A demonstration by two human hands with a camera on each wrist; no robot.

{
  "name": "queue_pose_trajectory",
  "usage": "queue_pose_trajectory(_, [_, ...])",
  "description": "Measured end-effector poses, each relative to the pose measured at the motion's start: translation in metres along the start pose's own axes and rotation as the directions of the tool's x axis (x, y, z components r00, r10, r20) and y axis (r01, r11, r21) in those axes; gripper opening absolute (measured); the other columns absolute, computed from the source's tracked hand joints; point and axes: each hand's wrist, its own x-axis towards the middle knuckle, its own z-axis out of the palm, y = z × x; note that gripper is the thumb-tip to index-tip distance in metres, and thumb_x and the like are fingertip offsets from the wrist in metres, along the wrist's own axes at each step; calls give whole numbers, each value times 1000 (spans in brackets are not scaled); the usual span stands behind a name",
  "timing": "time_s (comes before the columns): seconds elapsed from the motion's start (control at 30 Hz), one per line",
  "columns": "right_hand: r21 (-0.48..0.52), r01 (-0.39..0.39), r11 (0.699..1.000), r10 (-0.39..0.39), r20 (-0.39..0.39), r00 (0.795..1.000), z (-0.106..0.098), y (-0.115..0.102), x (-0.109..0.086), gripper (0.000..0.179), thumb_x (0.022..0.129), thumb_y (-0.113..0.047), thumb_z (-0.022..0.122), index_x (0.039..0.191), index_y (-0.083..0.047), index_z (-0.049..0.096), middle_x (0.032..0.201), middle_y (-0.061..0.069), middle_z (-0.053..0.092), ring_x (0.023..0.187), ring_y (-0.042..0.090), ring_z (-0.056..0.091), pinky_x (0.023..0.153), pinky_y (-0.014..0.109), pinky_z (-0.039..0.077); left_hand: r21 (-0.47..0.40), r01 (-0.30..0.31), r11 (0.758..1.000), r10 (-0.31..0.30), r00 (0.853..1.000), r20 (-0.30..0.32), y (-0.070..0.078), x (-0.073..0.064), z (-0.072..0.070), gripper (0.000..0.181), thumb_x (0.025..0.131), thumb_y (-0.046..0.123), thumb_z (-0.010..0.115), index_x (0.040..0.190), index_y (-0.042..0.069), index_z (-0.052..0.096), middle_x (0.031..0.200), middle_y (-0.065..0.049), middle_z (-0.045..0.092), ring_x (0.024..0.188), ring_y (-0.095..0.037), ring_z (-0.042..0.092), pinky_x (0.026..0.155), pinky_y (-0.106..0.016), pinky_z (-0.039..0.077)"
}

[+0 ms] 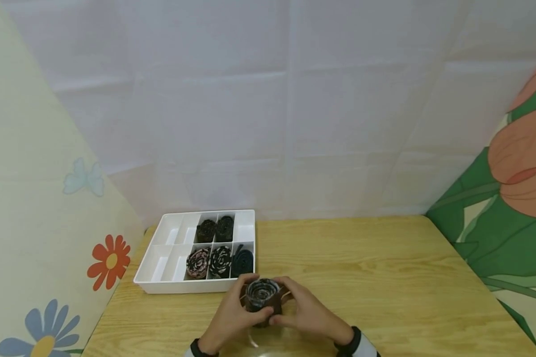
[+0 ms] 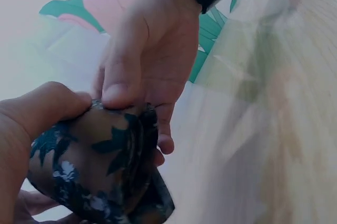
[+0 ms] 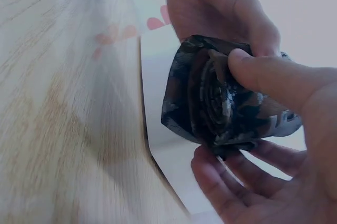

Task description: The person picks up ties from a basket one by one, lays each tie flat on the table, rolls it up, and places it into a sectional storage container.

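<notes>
Between both hands is a rolled necktie (image 1: pixel 262 293), dark with brown, green and white patterning, held over the table in front of the tray. My left hand (image 1: pixel 232 313) grips its left side, thumb across the front. From the right, my right hand (image 1: pixel 309 311) holds the roll between thumb and fingers. In the left wrist view the brown, leaf-patterned outer layer of the necktie (image 2: pixel 100 155) faces the camera. The right wrist view shows the coil of the necktie (image 3: pixel 216 98) end-on, a pointed tip sticking out at one side.
A white divided tray (image 1: pixel 148 286) stands at the back left, close behind the hands. Several rolled neckties sit in it: dark ones in the back row, a pinkish one (image 1: pixel 197 264), a black-and-white one (image 1: pixel 220 262) and a dark teal one (image 1: pixel 242 262) in front. Wooden table (image 1: pixel 384 277) extends rightward.
</notes>
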Motion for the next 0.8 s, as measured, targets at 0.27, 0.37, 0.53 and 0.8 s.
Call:
queue_pose_trajectory(0.27, [-37,35,999,-38,-86,996,1,-1,5,69,92,-30,85,149,-8,52,140,11,64,116,17,65,97,36,59,155,-75,985,78,997,-9,13,5,-9,73,83,32,91,143,6,59,126,-11,71,113,-23,68,89,-28,57])
queue_pose_trajectory(0.37, [-24,37,999,-40,-112,993,1,-3,8,69,92,-30,84,150,-10,52,138,9,65,117,17,64,97,35,59,165,-62,984,64,998,-6,18,9,-12,73,81,29,92,142,5,59,127,-12,71,112,-25,69,89,-30,57])
queue_pose_trajectory(0.53, [1,56,998,-55,-133,990,1,-2,17,68,95,-30,82,150,-6,51,136,13,64,117,19,63,96,35,59,176,-35,984,41,999,-29,23,16,-16,67,79,24,90,137,2,63,126,-14,72,111,-27,70,90,-33,58])
queue_pose_trajectory(0.8, [1,2,1000,-2,-104,995,-4,8,40,64,100,-15,73,156,-5,43,142,19,59,112,26,66,86,31,59,225,-21,974,64,981,-185,28,38,-34,59,80,20,91,130,1,66,120,-17,74,107,-31,73,87,-44,61])
